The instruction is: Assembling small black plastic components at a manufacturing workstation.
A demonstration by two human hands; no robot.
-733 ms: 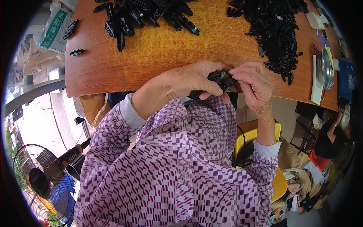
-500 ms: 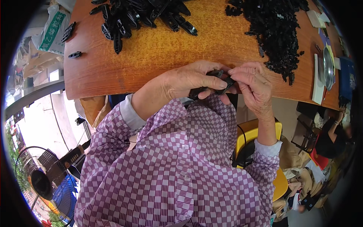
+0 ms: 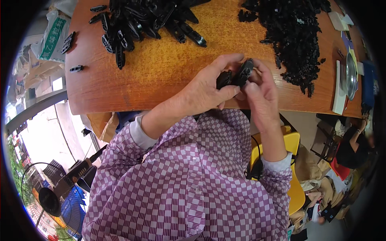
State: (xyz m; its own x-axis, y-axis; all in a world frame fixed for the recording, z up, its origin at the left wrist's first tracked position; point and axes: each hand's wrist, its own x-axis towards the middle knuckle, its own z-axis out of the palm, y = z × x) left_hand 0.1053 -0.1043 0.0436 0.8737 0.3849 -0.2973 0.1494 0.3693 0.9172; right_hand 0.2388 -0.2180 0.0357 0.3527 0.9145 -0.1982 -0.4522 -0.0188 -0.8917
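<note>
We note left hand (image 3: 201,89) fingers closed round dark piece (image 3: 224,79), right hand (image 3: 263,94) pinching black part (image 3: 244,72) beside it, over table (image 3: 136,90). Two-handed handling step, we judge; next move wants steady grips.

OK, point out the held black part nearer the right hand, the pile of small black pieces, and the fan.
Black part (image 3: 244,72): head view, its exposed face.
Pile of small black pieces (image 3: 296,46): head view, mid-heap.
Fan (image 3: 49,201): head view, its dark round hub.

You have a fan (image 3: 49,201) and a white-and-green bag (image 3: 53,38) on your left, a yellow chair (image 3: 296,193) on your right.
</note>
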